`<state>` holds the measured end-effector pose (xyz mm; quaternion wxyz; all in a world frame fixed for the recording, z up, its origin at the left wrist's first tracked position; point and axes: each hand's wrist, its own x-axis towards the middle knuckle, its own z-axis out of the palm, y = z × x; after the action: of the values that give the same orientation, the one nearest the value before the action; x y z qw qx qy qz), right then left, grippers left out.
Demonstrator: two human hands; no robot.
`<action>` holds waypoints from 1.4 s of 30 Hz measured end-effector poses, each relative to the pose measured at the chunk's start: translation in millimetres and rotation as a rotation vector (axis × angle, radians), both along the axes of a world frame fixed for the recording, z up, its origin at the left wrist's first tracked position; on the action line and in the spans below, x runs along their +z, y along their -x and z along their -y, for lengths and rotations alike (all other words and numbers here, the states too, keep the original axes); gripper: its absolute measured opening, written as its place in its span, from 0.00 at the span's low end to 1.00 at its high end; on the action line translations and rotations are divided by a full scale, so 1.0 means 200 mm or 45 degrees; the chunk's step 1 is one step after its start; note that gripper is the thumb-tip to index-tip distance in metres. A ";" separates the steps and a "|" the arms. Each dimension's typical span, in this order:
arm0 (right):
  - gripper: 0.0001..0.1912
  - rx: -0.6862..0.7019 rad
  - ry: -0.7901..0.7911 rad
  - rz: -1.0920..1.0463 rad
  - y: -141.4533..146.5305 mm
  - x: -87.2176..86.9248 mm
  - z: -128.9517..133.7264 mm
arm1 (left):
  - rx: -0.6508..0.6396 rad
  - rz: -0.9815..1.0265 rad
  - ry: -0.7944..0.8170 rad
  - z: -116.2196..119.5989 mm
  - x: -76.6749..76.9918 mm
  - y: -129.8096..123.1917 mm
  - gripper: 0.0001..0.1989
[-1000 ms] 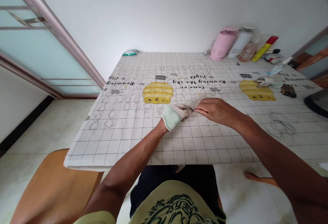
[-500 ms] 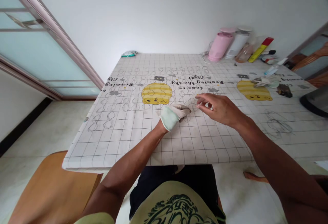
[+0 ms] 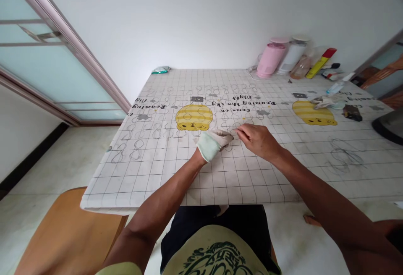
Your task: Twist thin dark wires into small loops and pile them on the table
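My left hand (image 3: 215, 141), in a pale white and green glove, is closed low over the table's middle, pinching part of a thin dark wire loop (image 3: 227, 145). Just to its right, my bare right hand (image 3: 253, 138) has thumb and forefinger pressed together by the same thin wire. Rows of similar thin loops (image 3: 157, 130) lie on the checked tablecloth (image 3: 151, 187), beyond and left of my hands. A loose tangle of thin wires (image 3: 346, 157) rests to the right.
Along the wall stand a pink cylinder (image 3: 270, 60), a white cylinder (image 3: 291, 56), a bottle (image 3: 300, 67) and a yellow-red box (image 3: 321, 63). A glove (image 3: 327, 101) and a dark object (image 3: 351, 112) lie at right. A wooden chair (image 3: 69, 229) is at lower left.
My right hand has moved slightly left and down, and its spread fingers have closed into a pinch. My left hand has stayed nearly in place. The view has shifted slightly.
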<state>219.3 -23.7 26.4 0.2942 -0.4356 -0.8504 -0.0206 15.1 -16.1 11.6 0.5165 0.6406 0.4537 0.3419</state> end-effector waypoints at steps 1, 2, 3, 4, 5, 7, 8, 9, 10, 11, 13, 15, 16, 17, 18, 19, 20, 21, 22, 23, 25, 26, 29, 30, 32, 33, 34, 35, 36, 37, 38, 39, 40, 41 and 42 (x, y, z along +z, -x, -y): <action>0.16 -0.006 0.061 -0.072 -0.01 0.01 0.00 | 0.001 0.001 0.015 0.00 0.01 0.00 0.16; 0.15 -0.016 0.140 -0.154 -0.02 0.01 0.00 | 0.000 0.009 0.028 0.00 0.02 0.00 0.16; 0.14 -0.027 0.230 -0.239 -0.03 0.02 0.00 | 0.000 0.022 0.039 0.00 0.03 0.00 0.16; 0.14 -0.040 0.321 -0.321 -0.03 0.03 0.01 | 0.002 0.040 0.047 0.00 0.03 0.00 0.15; 0.15 -0.051 0.403 -0.395 -0.04 0.03 0.01 | 0.010 0.058 0.055 0.00 0.04 -0.01 0.15; 0.16 -0.074 0.513 -0.509 -0.04 0.04 0.03 | 0.041 0.083 0.085 0.01 0.04 -0.01 0.12; 0.16 -0.087 0.539 -0.548 -0.04 0.05 0.04 | 0.057 0.095 0.102 0.01 0.04 0.00 0.12; 0.16 -0.102 0.551 -0.581 -0.04 0.05 0.04 | 0.066 0.108 0.111 0.01 0.03 0.00 0.13; 0.16 -0.114 0.557 -0.608 -0.04 0.05 0.05 | 0.066 0.122 0.105 0.01 0.03 0.01 0.15; 0.16 -0.120 0.567 -0.629 -0.04 0.06 0.05 | 0.065 0.135 0.085 0.01 0.04 0.02 0.17; 0.17 -0.109 0.603 -0.659 -0.05 0.07 0.06 | 0.087 0.148 0.031 0.01 0.05 0.04 0.19; 0.18 -0.097 0.641 -0.686 -0.07 0.08 0.05 | 0.162 0.130 0.015 0.02 0.07 0.07 0.22; 0.18 -0.096 0.653 -0.697 -0.08 0.08 0.05 | 0.211 0.114 0.022 0.03 0.08 0.08 0.22; 0.18 -0.094 0.663 -0.709 -0.08 0.08 0.05 | 0.257 0.098 0.031 0.05 0.08 0.09 0.22; 0.19 -0.090 0.673 -0.720 -0.09 0.08 0.05 | 0.307 0.087 0.033 0.07 0.08 0.11 0.22; 0.19 -0.078 0.687 -0.728 -0.09 0.08 0.05 | 0.367 0.078 0.029 0.10 0.08 0.13 0.22; 0.19 -0.059 0.703 -0.731 -0.09 0.07 0.05 | 0.431 0.071 0.020 0.14 0.07 0.15 0.21; 0.19 -0.037 0.721 -0.731 -0.08 0.07 0.05 | 0.494 0.063 0.009 0.19 0.05 0.17 0.21; 0.20 -0.017 0.741 -0.727 -0.06 0.07 0.05 | 0.552 0.049 -0.012 0.26 0.02 0.20 0.20; 0.20 0.000 0.761 -0.718 -0.03 0.07 0.06 | 0.576 0.027 -0.038 0.33 -0.02 0.22 0.19; 0.19 0.020 0.808 -0.703 0.04 0.07 0.05 | 0.563 -0.052 -0.149 0.49 -0.11 0.27 0.16; 0.18 0.028 0.830 -0.706 0.09 0.06 0.05 | 0.522 -0.118 -0.238 0.56 -0.16 0.29 0.15; 0.17 0.117 0.910 -0.683 0.29 0.05 0.02 | 0.411 -0.357 -0.412 0.70 -0.28 0.34 0.15; 0.17 0.162 0.937 -0.660 0.37 0.04 0.02 | 0.396 -0.435 -0.437 0.73 -0.31 0.36 0.15; 0.17 0.251 0.976 -0.605 0.54 0.03 0.01 | 0.396 -0.556 -0.457 0.75 -0.35 0.41 0.16; 0.17 0.288 0.986 -0.576 0.64 0.03 0.00 | 0.403 -0.590 -0.462 0.76 -0.36 0.43 0.16; 0.17 0.319 0.991 -0.548 0.73 0.02 -0.01 | 0.412 -0.609 -0.471 0.76 -0.37 0.45 0.16; 0.17 0.342 0.994 -0.518 0.82 0.01 -0.02 | 0.414 -0.617 -0.483 0.75 -0.38 0.47 0.16; 0.17 0.355 0.997 -0.493 0.91 0.00 -0.03 | 0.402 -0.620 -0.497 0.75 -0.38 0.48 0.15; 0.16 0.361 1.008 -0.466 1.00 -0.01 -0.05 | 0.382 -0.622 -0.509 0.75 -0.39 0.49 0.15; 0.16 0.359 1.025 -0.434 1.08 -0.02 -0.06 | 0.358 -0.626 -0.518 0.74 -0.40 0.50 0.15; 0.15 0.351 1.049 -0.402 1.15 -0.03 -0.08 | 0.332 -0.635 -0.524 0.74 -0.40 0.51 0.14; 0.14 0.341 1.068 -0.370 1.21 -0.05 -0.11 | 0.305 -0.650 -0.529 0.74 -0.41 0.51 0.14; 0.13 0.330 1.081 -0.341 1.27 -0.06 -0.13 | 0.278 -0.671 -0.534 0.73 -0.41 0.51 0.14; 0.12 0.320 1.084 -0.312 1.32 -0.08 -0.15 | 0.250 -0.699 -0.544 0.73 -0.41 0.52 0.14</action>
<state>-44.0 6.8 11.2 0.1876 -0.4105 -0.7884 0.4180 -88.6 -161.6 -71.3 0.1946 0.7555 0.5532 0.2921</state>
